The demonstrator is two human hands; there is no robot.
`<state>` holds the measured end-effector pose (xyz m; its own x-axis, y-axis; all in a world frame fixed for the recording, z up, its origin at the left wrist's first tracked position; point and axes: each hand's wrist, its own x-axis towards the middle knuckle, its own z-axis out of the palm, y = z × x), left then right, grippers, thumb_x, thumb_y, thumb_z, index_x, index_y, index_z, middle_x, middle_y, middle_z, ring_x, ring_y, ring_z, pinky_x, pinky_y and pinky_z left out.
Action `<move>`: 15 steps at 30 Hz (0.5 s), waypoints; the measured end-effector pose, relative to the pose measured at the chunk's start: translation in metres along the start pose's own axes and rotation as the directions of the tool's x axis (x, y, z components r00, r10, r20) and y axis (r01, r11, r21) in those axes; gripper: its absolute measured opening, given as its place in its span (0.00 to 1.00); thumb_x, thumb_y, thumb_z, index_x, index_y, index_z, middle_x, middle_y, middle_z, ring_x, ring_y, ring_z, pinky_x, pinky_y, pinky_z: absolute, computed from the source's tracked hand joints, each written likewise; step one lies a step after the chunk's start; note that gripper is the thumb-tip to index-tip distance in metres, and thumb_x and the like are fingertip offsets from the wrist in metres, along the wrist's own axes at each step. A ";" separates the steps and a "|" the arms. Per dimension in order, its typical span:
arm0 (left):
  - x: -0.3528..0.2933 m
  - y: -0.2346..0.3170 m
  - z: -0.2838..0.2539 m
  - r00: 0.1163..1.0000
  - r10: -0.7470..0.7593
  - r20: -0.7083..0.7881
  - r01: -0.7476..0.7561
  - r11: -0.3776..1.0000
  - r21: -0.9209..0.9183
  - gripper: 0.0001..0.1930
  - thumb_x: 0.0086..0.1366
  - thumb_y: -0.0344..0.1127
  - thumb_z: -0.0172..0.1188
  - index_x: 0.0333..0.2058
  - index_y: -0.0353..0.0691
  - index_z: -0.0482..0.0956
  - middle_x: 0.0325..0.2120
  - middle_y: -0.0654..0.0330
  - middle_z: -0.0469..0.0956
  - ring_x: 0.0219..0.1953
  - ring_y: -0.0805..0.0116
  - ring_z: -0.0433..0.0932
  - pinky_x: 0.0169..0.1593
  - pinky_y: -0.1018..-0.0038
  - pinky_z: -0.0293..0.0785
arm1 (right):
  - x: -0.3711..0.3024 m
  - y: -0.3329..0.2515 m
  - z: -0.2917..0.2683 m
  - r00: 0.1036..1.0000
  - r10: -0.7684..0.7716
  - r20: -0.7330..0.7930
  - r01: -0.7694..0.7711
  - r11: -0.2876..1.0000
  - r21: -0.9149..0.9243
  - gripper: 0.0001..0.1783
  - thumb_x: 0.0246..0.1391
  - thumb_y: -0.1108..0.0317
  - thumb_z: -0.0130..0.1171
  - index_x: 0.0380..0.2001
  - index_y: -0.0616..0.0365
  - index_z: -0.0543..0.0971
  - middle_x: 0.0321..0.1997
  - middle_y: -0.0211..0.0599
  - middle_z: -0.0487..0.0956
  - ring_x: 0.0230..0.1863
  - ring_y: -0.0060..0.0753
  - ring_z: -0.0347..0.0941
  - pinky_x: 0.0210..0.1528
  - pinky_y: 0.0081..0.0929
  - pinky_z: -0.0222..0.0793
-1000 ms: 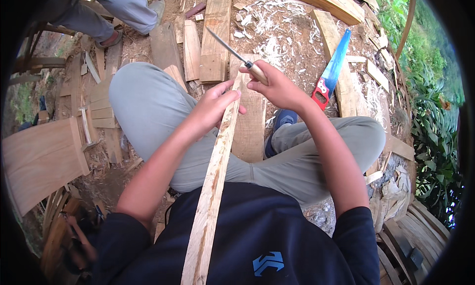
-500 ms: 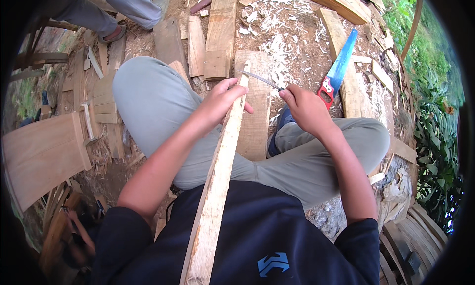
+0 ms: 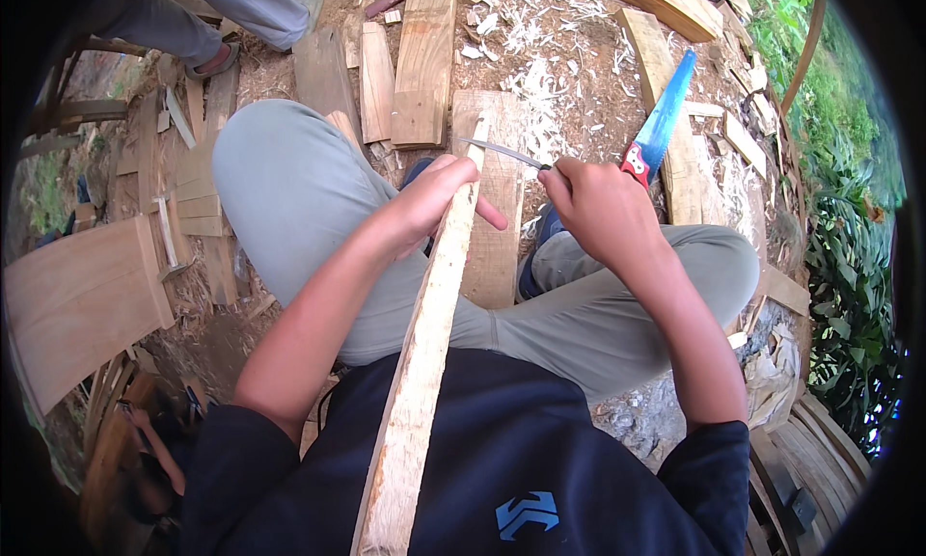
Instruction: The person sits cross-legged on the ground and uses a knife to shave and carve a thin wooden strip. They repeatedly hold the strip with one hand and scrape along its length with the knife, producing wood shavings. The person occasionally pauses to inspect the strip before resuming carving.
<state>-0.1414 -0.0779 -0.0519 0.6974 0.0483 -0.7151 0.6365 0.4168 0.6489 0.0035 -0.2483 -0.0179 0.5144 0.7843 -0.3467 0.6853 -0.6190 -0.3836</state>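
Left hand: the left hand (image 3: 432,201) sits near the far end of the long pale rough-sawn wooden slat (image 3: 424,363), fingers (image 3: 487,214) wrapped closed around its edge, forearm reaching forward over the left knee.
Slat: it runs from the chest, near, out between the knees to the far middle; it looks stiff, light and splintery, best gripped on the long edges close to the worked end.
Knife: the thin grey metal blade (image 3: 511,154) lies across the slat's far tip.
Right hand: the right hand (image 3: 598,209) is fisted shut on the knife's handle, wrist bent inward.
Saw: a blue-bladed handsaw with red handle (image 3: 661,122) lies on the ground, far right.
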 end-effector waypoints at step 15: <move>-0.010 0.004 0.006 0.998 -0.037 -0.052 0.026 0.979 -0.204 0.11 0.68 0.41 0.49 0.38 0.39 0.65 0.16 0.60 0.69 0.12 0.71 0.69 0.20 0.66 0.80 | 0.028 -0.048 -0.021 0.994 -0.042 0.103 0.072 0.946 -0.316 0.19 0.63 0.59 0.54 0.29 0.64 0.83 0.28 0.52 0.83 0.33 0.54 0.83 0.37 0.45 0.79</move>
<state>-0.1439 -0.0817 -0.0408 0.6553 0.0795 -0.7511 0.5739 0.5942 0.5636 -0.0040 -0.1952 0.0090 0.4295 0.8011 -0.4169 0.8483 -0.5162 -0.1180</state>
